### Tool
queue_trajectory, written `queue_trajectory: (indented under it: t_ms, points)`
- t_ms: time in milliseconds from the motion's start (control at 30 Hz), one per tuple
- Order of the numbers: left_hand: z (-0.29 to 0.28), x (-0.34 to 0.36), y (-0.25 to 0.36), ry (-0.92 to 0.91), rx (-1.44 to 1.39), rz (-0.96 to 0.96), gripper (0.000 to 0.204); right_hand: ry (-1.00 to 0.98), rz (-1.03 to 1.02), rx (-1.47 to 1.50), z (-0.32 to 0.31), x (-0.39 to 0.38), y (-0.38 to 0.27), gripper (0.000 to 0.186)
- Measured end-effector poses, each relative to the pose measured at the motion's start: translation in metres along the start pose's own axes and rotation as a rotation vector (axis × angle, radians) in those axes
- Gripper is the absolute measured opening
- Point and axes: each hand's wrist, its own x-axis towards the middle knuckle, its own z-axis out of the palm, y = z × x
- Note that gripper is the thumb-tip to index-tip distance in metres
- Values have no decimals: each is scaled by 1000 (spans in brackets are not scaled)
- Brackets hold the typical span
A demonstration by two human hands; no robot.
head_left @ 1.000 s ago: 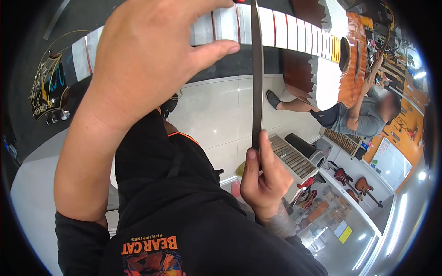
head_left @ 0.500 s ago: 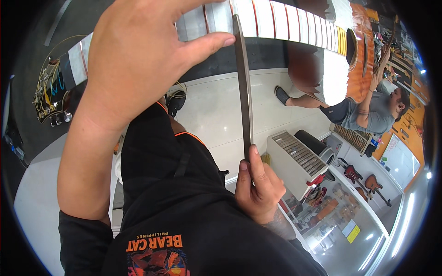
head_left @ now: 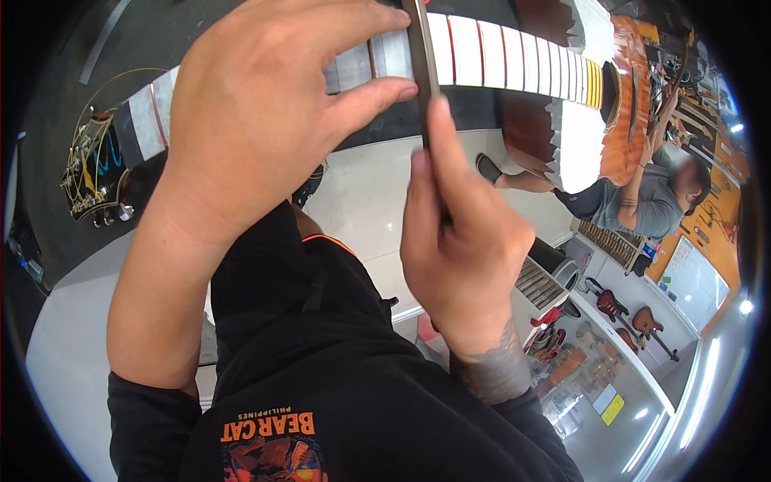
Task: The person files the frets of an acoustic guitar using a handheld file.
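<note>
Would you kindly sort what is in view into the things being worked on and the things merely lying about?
In hand:
- guitar neck, with masked fretboard, under the left hand
- narrow metal file, gripped by the right hand

Lying about:
- headstock with loose strings
- small guitars on the white shelf
- grey ridged box
- seated person, not involved

White fretboard (head_left: 514, 60), red frets, seemingly.
</note>
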Motion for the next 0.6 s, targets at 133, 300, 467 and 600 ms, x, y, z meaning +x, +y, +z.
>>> queue_trajectory:
  t_ms: [133, 300, 467, 600]
  points:
    - [0, 4, 3, -10, -25, -12, 40, 6, 15, 46, -5, -80, 8, 57]
    - [9, -2, 0, 122, -95, 11, 41, 43, -18, 116, 3, -101, 16, 55]
    - [1, 3, -1, -46, -37, 5, 42, -1, 98, 210, -8, -11, 3, 50]
    - [0, 4, -3, -67, -8, 16, 42, -41, 122, 219, -10, -15, 3, 48]
